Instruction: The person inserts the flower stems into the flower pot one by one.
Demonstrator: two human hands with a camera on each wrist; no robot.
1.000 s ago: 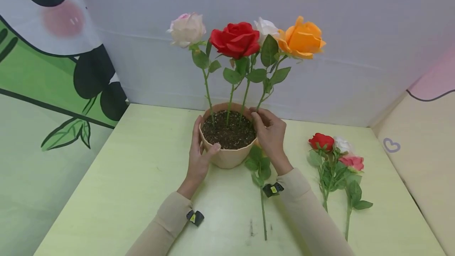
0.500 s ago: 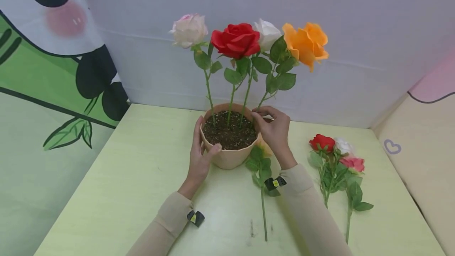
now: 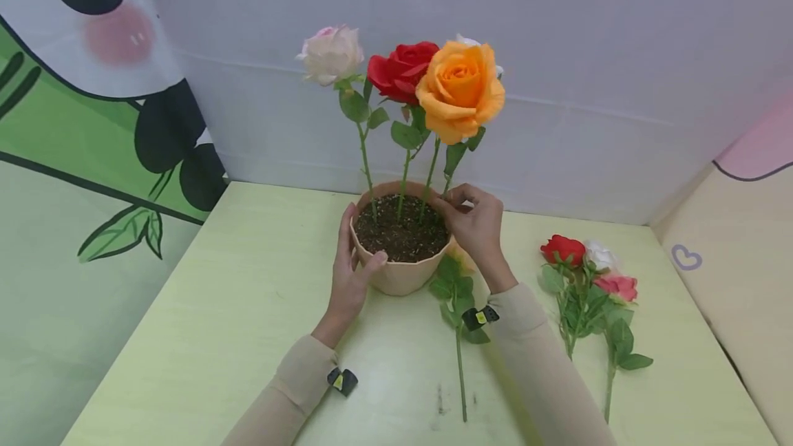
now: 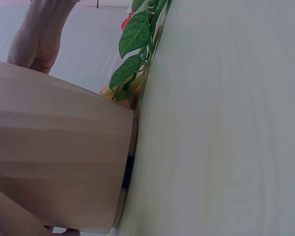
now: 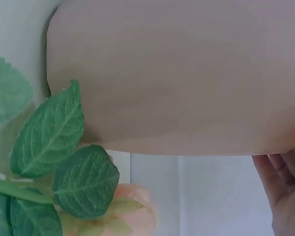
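Note:
My left hand (image 3: 350,281) holds the left side of a peach plastic flower pot (image 3: 403,279), its thumb on the front rim. Dark soil (image 3: 399,243) fills the pot. With its fingertips, my right hand (image 3: 480,226) pinches the lower stem of an orange artificial rose (image 3: 460,91) at the pot's right rim; the stem's end is hidden by the fingers. The orange bloom faces me. A pale pink rose (image 3: 332,55) and a red rose (image 3: 398,73) stand upright in the soil. Behind the orange bloom, a white rose (image 3: 469,40) is mostly covered.
A peach-yellow rose (image 5: 132,211) lies on the table just right of the pot, under my right forearm. Farther right lie a red rose (image 3: 562,249), a white rose (image 3: 598,255) and a pink rose (image 3: 618,286). A pale cloth wall (image 3: 588,88) rises behind the table.
The orange rose has turned in my right fingers: its bloom first tilted right, then swung left to face me, covering the white rose and part of the red one. My left hand stays on the pot.

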